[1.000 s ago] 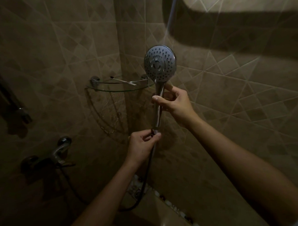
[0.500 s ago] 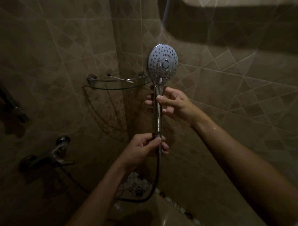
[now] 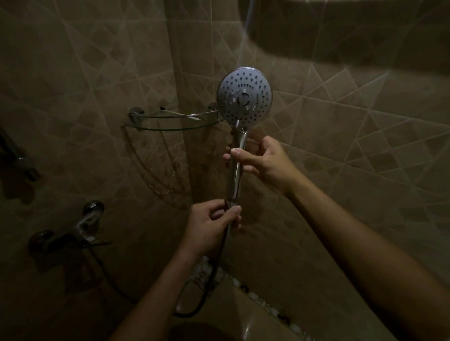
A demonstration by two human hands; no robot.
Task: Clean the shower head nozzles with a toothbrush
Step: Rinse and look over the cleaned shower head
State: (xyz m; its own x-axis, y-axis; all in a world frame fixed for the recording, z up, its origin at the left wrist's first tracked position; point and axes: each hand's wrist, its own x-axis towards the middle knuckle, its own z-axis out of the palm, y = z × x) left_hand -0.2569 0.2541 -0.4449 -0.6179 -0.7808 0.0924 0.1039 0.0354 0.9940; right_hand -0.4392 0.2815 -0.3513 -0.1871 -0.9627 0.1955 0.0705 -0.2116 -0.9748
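Note:
The round chrome shower head [image 3: 244,96] faces me, its nozzle plate lit and tilted slightly right. My right hand [image 3: 263,161] grips the upper part of its handle [image 3: 236,167]. My left hand [image 3: 211,224] pinches the base of the handle where the dark hose [image 3: 212,278] joins. A toothbrush [image 3: 180,112] lies flat on the glass corner shelf [image 3: 151,124], left of the head, untouched by either hand.
Tiled walls meet in a corner behind the shelf. A chrome mixer tap [image 3: 68,232] sticks out of the left wall, low down. A dark bar [image 3: 11,154] runs along the far left. The hose loops down toward the floor edge [image 3: 248,297].
The shower head has turned and tilted slightly to the right, its face more squarely toward me. Both hands keep their hold on handle and hose joint.

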